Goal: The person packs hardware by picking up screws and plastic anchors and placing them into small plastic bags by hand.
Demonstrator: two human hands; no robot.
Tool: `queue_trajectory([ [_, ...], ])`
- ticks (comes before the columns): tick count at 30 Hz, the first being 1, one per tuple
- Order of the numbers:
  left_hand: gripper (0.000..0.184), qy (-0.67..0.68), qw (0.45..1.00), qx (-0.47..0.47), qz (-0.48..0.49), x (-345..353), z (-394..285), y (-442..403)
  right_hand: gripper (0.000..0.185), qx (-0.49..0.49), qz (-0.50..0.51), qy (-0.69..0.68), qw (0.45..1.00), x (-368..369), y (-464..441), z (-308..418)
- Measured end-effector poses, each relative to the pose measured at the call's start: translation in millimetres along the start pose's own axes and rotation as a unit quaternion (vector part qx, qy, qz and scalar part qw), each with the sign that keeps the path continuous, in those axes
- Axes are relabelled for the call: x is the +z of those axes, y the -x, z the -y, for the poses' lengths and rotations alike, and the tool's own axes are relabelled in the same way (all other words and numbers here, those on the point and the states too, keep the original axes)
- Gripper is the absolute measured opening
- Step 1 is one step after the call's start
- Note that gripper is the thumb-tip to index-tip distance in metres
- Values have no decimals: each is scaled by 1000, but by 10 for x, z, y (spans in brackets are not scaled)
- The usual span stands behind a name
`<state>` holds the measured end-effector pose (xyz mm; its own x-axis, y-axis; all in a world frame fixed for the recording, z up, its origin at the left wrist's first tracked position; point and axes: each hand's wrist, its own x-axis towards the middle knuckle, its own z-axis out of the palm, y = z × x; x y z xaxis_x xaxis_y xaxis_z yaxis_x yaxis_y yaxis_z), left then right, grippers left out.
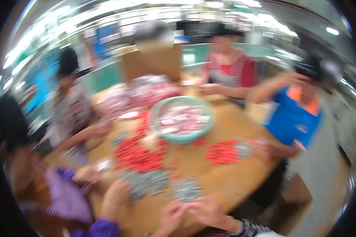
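Observation:
My left hand point(172, 216) and my right hand point(209, 212) meet at the bottom middle, over the table's near edge. The fingers of both are bent and pinched together, their tips almost touching. Blur hides whatever is between them. Just beyond my fingertips lies a small pile of grey metal pieces point(187, 189). A wider grey pile point(144, 183) spreads to its left. Behind that is a big heap of small red pieces point(140, 156).
A pale green basin point(205, 132) filled with small plastic packets stands mid-table point(229, 183). Bulging clear bags point(120, 100) sit behind it, left. Another red pile point(222, 152) lies right. Co-workers sit around; a purple-sleeved person's hand point(116, 195) is close on my left.

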<state>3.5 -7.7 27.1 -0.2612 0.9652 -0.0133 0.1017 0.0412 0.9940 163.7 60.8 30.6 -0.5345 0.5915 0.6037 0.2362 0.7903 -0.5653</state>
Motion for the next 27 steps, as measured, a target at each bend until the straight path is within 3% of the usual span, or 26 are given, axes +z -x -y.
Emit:
queue_trajectory([
  [1,15,1,998,61,18,7,73,-32,24,16,5,2,1000,-8,37,-7],
  [2,17,-19,998,50,22,17,92,-52,28,34,30,-18,999,-26,36,-27],
  [4,21,37,991,124,36,29,116,-82,28,44,50,-32,997,-34,-14,40],
  [6,20,97,986,124,50,43,152,-120,24,52,50,-68,995,117,21,-32],
  [9,18,40,981,186,24,39,245,-123,22,63,27,-55,996,80,31,-52],
  [15,12,-118,978,169,8,-119,-106,-39,14,64,37,-77,994,17,-70,19],
  [17,11,-87,986,141,-11,-85,-187,-23,11,95,30,-67,993,30,-41,54],
  [19,9,-87,990,111,4,-95,-158,-28,11,113,8,-95,989,50,-22,76],
  [22,11,-195,971,113,78,-140,-467,-12,12,121,-2,-125,985,107,6,28],
  [27,20,-154,981,107,54,26,-567,21,12,188,-13,-152,970,146,12,26],
])
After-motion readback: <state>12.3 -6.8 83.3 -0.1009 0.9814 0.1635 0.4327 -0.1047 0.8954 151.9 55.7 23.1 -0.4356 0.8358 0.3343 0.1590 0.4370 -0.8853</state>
